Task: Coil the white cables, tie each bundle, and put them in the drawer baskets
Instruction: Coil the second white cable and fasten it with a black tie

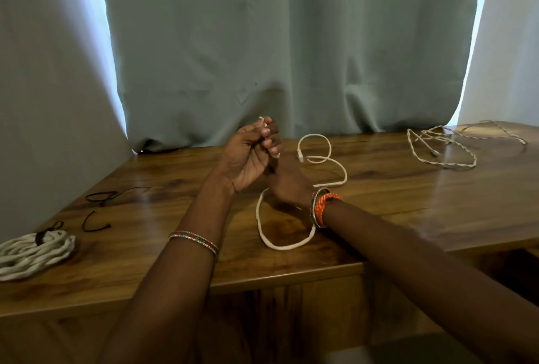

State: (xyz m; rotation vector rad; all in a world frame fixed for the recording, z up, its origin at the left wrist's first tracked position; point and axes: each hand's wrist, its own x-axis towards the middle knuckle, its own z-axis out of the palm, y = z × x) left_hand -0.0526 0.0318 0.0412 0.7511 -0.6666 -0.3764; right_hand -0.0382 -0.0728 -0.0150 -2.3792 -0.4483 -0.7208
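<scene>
Head view, surroundings: tied white bundle (33, 251) at 8 o'clock on the surface (408, 206); black ties (100, 197) beside it; loose twisted cable (443, 146) at 2 o'clock; curtain (277, 43) behind the far edge.
Cable: white cable (287, 235) lies in loops at centre, running from near edge towards 1 o'clock, connector end (300, 156) flat on the surface.
Left hand (250, 156): grip clamped on the cable's other end, raised, end pointing to 12 o'clock.
Right hand (287, 181): largely hidden behind the left; grip cannot be told.
Open room: bare surface between the loops and the twisted cable.

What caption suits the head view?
Left hand pinches a white cable over the table; coiled bundle nearby.
</scene>
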